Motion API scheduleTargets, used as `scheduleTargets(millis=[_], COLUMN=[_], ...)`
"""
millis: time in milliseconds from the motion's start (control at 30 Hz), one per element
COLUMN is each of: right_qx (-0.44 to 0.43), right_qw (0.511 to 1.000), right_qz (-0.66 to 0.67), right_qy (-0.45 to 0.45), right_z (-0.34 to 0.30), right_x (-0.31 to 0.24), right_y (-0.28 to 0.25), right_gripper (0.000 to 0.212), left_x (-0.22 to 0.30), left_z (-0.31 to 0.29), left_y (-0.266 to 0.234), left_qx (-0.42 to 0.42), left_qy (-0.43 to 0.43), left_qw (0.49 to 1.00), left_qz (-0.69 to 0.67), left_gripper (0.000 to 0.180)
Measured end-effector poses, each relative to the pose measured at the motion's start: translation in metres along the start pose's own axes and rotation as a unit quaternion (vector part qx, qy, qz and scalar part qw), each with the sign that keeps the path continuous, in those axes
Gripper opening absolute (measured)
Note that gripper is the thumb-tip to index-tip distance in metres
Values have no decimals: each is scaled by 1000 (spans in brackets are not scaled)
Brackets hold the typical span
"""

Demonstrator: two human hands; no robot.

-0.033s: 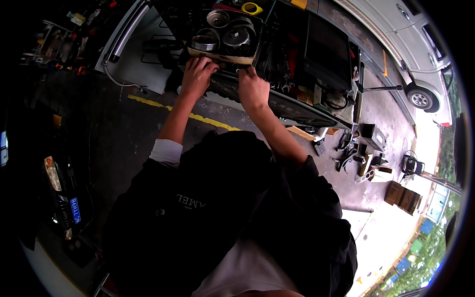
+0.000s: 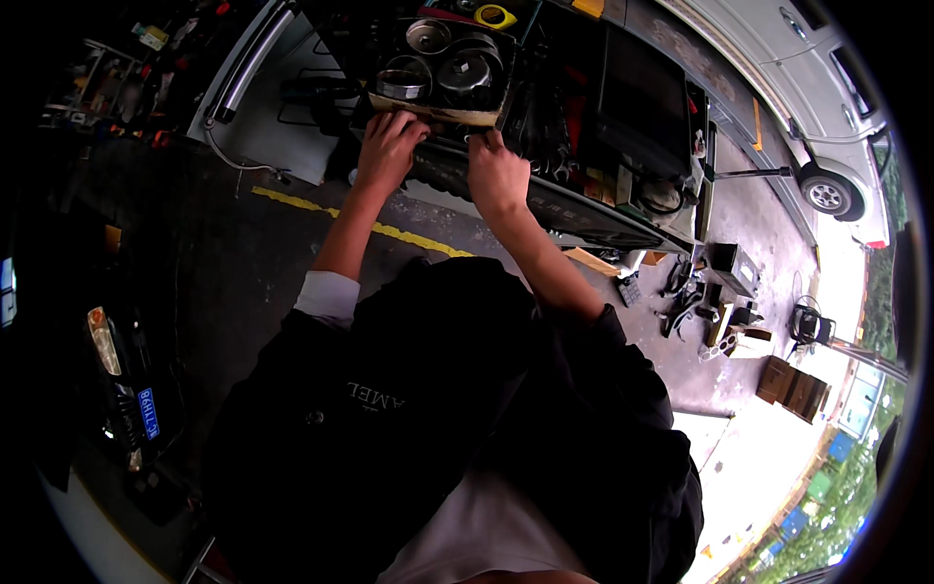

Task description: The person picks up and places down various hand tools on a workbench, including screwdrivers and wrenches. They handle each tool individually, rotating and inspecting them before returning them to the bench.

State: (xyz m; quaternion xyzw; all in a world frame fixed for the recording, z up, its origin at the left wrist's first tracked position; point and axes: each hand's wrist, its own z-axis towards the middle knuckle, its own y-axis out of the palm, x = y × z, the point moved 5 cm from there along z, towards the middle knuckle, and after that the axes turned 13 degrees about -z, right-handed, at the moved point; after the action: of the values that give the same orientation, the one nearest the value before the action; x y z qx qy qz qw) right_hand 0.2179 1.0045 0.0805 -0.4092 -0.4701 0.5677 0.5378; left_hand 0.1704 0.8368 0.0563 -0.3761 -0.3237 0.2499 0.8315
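Note:
A shallow open box (image 2: pixel 443 110) with a worn, pale near wall stands on a dark tool cart (image 2: pixel 574 206). Several round metal cups (image 2: pixel 428 37) of different sizes lie in it. At the box's near left corner is my left hand (image 2: pixel 391 154), its fingers bent together over the cart edge; their tips and anything under them are hidden. My right hand (image 2: pixel 500 177) is closed in a pinch at the box's near right corner. Whatever it grips is too dark and small to make out.
A yellow tape measure (image 2: pixel 494 16) lies behind the box. To the right are dark wrenches (image 2: pixel 559 161) and a black flat panel (image 2: pixel 642 97). Boxes and loose parts (image 2: pixel 686 302) lie on the floor at right; a white vehicle (image 2: pixel 827 117) stands beyond. A detached bumper (image 2: pixel 122 399) is at left.

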Motion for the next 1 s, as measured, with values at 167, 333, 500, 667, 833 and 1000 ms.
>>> scheduleTargets(millis=[167, 333, 500, 667, 833, 1000], right_qx=[6, 20, 40, 57, 80, 87], right_qw=[1000, 1000, 999, 998, 997, 996], right_qz=[-8, -18, -29, -5, 5, 10], right_qy=[1, 10, 7, 7, 21, 33], right_z=[-2, -5, -7, -11, -12, -18], right_x=[-1, -2, -3, -2, -2, -3], right_y=[-2, 1, 6, 12, 17, 23], right_gripper=[10, 11, 13, 15, 16, 17], left_x=[0, -4, -3, -20, -48, -51], left_z=[-3, -5, -6, -20, -23, -14], left_y=[3, 10, 7, -4, -14, -18], left_qx=[33, 51, 49, 85, 31, -15], left_qy=[16, 18, 3, -51, -113, -140], left_qw=[999, 998, 999, 995, 993, 990], left_qz=[15, 24, 16, -16, -19, -17], left_gripper=[11, 12, 18, 27, 22, 17])
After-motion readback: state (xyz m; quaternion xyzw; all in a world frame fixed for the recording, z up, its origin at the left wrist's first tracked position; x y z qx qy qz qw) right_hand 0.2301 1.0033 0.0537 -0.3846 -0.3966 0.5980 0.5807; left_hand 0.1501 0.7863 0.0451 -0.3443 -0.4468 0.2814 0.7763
